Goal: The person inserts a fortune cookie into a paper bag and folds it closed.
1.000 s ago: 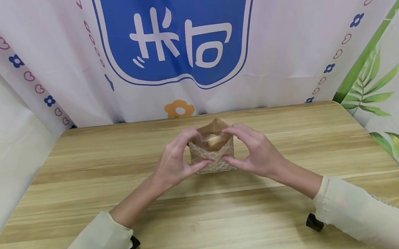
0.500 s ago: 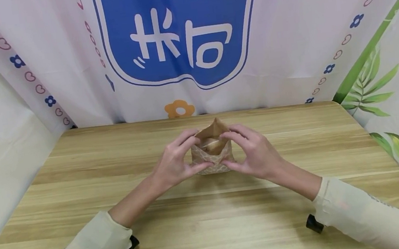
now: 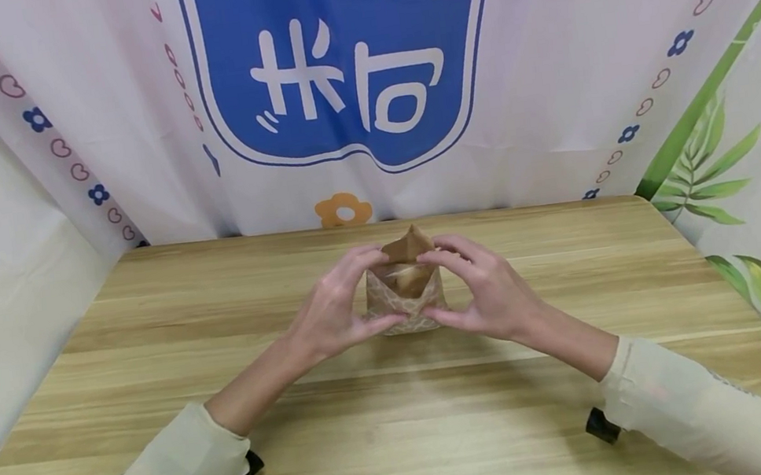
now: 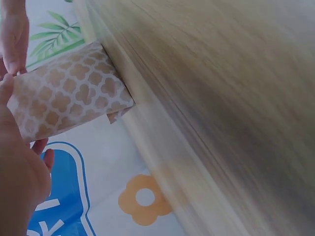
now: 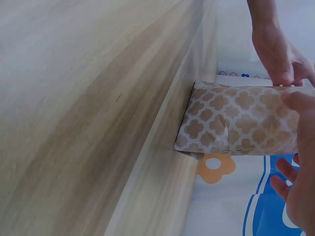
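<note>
A brown paper bag with a white lattice print stands upright near the back middle of the table. Its mouth gapes, and a pale tan item shows inside; what it is cannot be made out. My left hand holds the bag's left side, thumb on the front panel and fingers at the upper edge. On the opposite side my right hand grips it the same way, the two thumbs almost meeting in front. Both wrist views show the printed front panel upright, its base on the wood.
The wood-grain table extends on all sides of the bag. Behind it hangs a white curtain with a blue printed sign, reaching down to the table's back edge. A leaf-print cloth lines the right side.
Both hands have drawn slightly inward at the top edge, and the bag's mouth has become narrower. The bag stays in the same spot.
</note>
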The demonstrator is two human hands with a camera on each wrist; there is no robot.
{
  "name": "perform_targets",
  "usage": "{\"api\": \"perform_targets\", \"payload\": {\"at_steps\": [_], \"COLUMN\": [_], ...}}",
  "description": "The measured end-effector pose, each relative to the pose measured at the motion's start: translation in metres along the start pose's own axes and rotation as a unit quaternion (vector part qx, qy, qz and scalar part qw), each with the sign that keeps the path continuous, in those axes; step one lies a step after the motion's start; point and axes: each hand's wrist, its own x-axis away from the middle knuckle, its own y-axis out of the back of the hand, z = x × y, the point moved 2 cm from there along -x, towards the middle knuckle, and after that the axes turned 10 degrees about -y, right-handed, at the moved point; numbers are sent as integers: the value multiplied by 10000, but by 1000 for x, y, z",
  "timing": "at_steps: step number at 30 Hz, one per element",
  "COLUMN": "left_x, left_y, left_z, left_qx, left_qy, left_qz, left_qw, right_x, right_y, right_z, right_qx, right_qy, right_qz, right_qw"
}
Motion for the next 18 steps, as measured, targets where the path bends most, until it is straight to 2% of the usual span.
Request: {"api": "perform_targets", "payload": {"at_steps": [3, 5, 8, 11, 14, 18], "left_x": [-2, -3, -4, -5, -6, -7], "left_y": [-1, -3, -6, -8, -10, -12], "left_z": [1, 2, 3, 3, 3, 3], "left_qx": [571, 976, 1523, 1940, 2182, 2376], "left_qy": [353, 733, 1310, 1756, 2040, 2214], "left_qz": [-191, -326, -484, -637, -759, -912], "left_qw": [9976, 9920, 9784, 9631, 9513, 9414], "right_x": [0, -1, -2, -3, -3, -4], "right_y": [-1, -1, -3, -5, -6, -8], "right_z": [-2, -3, -5, -7, -9, -11], "right_qx": [-531, -934, -1444, -1714, -1825, -1914], "right_qy": [-135, -401, -970, -1426, -1597, -1622], "right_qz": [33, 60, 39, -67, -197, -359], "right_qw": [9985, 9948, 9847, 9748, 9699, 9673]}}
